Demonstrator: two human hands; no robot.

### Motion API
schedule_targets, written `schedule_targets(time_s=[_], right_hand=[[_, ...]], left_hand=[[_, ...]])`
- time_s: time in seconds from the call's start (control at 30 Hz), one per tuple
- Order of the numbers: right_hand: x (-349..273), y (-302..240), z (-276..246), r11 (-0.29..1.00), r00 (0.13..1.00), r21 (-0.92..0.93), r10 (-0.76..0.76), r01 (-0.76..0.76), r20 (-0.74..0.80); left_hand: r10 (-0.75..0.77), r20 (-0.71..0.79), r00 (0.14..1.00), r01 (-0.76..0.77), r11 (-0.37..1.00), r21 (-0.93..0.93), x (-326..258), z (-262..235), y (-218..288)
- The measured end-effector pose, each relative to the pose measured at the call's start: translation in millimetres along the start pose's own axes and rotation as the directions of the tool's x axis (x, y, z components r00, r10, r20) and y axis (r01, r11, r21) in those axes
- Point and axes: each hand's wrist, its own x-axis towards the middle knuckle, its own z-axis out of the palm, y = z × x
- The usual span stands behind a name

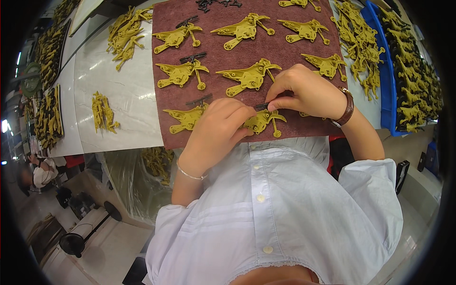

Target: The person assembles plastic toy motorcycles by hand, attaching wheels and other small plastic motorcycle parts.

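Right grip pinches black part by one end. Yellow part just near-left of that pinch, far end held by left grip. Loose pinch could skew black part; slack left hold, yellow part could slide on maroon cloth.

Indoor light was moderately bright and even, shadows soft. Lamps blew out at far left. Counter showed mild glare. Right fingers looked fairly sharp; left background went soft. Fisheye bent edges, rim went black.
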Motion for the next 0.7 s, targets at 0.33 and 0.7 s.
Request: schedule_targets(time_s=[0.33, 0.7], right_hand=[[-3.4, -4.9, 2.7, 0.995, 0.998, -0.084, 0.059, -0.059, -0.005], [-7.3, -16.0, -14.9, 0.984, 0.982, 0.063, 0.170, -0.166, -0.081]], left_hand=[[-0.002, -0.002, 1.000, 0.002, 1.000, -0.012, -0.2, 0.7, -0.8], [0.031, 0.004, 0.999, -0.032, 0.999, 0.027, -0.9, 0.3, 1.6]])
